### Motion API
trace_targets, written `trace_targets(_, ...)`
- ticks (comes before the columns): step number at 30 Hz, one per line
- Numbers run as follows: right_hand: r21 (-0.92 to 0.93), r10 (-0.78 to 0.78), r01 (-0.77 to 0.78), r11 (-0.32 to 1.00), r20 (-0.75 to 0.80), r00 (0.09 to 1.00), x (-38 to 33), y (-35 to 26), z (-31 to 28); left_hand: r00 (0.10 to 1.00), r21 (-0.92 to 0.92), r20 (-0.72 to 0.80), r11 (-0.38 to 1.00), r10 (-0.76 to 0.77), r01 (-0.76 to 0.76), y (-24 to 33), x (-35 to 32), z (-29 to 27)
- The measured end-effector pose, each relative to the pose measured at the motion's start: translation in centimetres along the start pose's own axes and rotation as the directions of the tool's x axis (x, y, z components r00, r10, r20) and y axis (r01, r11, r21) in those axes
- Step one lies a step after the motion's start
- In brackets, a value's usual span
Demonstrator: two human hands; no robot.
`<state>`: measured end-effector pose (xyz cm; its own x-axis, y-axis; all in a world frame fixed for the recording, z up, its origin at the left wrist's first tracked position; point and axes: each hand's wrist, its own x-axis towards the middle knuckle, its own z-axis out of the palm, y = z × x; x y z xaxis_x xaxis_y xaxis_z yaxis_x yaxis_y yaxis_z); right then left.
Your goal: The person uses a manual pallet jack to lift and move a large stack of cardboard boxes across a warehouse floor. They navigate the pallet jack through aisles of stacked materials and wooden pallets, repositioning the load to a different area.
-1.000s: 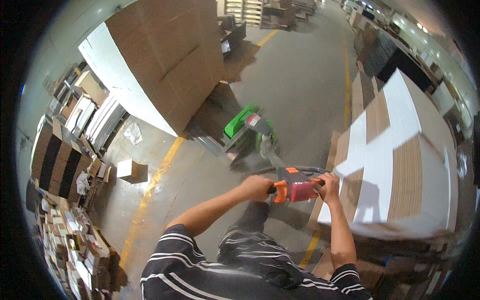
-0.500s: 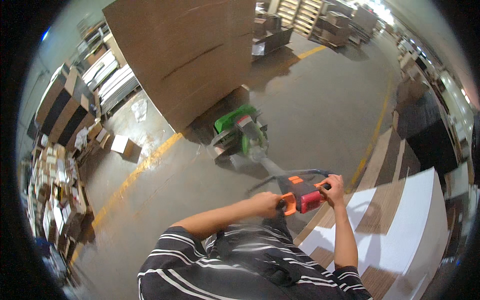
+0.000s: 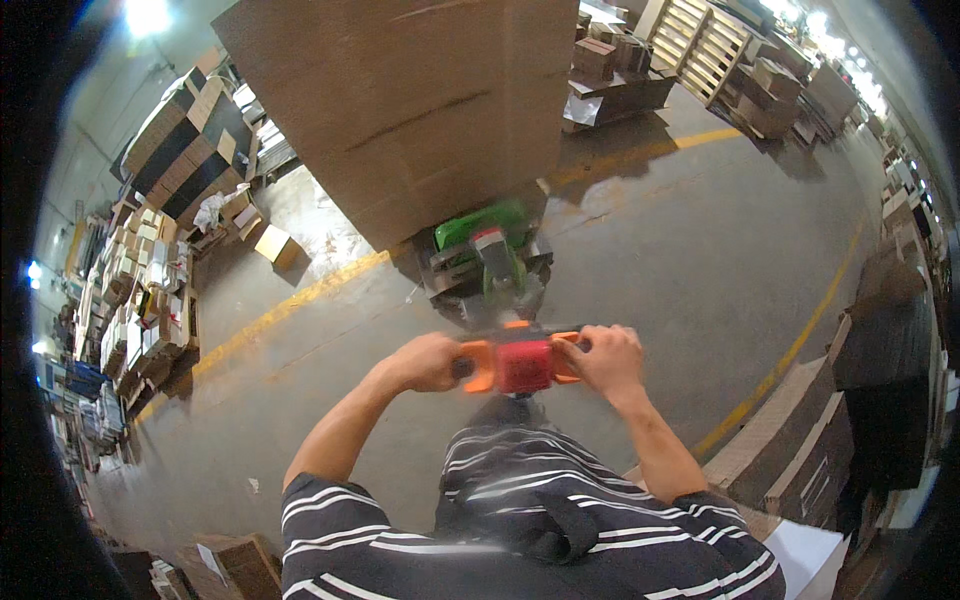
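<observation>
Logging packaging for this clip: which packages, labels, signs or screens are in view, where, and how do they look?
Cardboard stack: tall, plain brown, on the green pallet truck ahead.
Small carton: tan, alone on the floor, left of the truck.
Flat cartons: brown and black bundles, far left.
Labels, signs or screens: none clearly visible.

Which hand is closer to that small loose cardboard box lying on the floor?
Left. The left hand grips the handle on the small box's side; the right hand grips the far end.

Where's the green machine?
In the head view, the green pallet truck sits centre frame, under the tall cardboard stack, just beyond the orange-and-red handle both hands grip.
</observation>
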<state>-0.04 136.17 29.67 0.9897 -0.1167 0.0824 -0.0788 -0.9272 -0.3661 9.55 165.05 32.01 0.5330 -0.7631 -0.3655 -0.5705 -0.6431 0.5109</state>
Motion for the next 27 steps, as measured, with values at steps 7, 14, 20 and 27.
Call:
trace_targets(7, -0.060, -0.082, 0.136, 0.989, 0.542, 0.836, 7.7, -0.1, -3.0, 0.989, -0.015, -0.072, 0.991, -0.133, 0.132, -1.2, 1.4, -2.6)
trace_targets(14, 0.439, -0.428, 0.085, 0.895, 0.785, 0.449, 10.7, 1.7, -2.1, 0.942, 0.189, -0.118, 0.924, -0.315, 0.332, -0.9, 0.5, -0.5)
trace_targets(20, 0.578, -0.604, 0.199, 0.791, 0.689, 0.400, 10.4, 2.7, 0.9, 0.881, 0.170, -0.325, 0.895, -0.344, 0.412, -1.9, 0.3, 3.2)
trace_targets(27, 0.475, -0.564, 0.305, 0.825, 0.704, 0.431, 12.7, 4.3, 2.8, 0.827, 0.153, -0.468, 0.893, -0.312, 0.423, -3.6, 3.0, 3.4)
